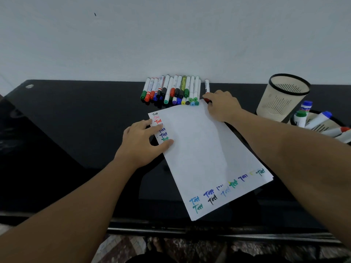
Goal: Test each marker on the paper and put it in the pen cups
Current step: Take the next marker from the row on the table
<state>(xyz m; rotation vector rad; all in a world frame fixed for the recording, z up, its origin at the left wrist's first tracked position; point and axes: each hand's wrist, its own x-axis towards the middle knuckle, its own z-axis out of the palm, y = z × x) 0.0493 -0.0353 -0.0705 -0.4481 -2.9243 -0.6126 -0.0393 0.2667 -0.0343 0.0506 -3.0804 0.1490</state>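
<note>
A white sheet of paper (201, 149) lies tilted on the black table, with coloured test scribbles along its top left and bottom edges. My left hand (140, 141) presses flat on the paper's left edge, fingers straight. At the paper's far corner, my right hand (222, 105) closes its fingertips on a white marker with a red cap (207, 87). A row of several capped markers (171, 90) lies against the wall. At the right stand an empty beige mesh pen cup (283, 97) and a second cup (322, 124) holding several markers.
The black glass table (76, 120) runs up to a pale wall. Its front edge is near the bottom of the view, with patterned floor below. The second cup sits at the right edge of the view.
</note>
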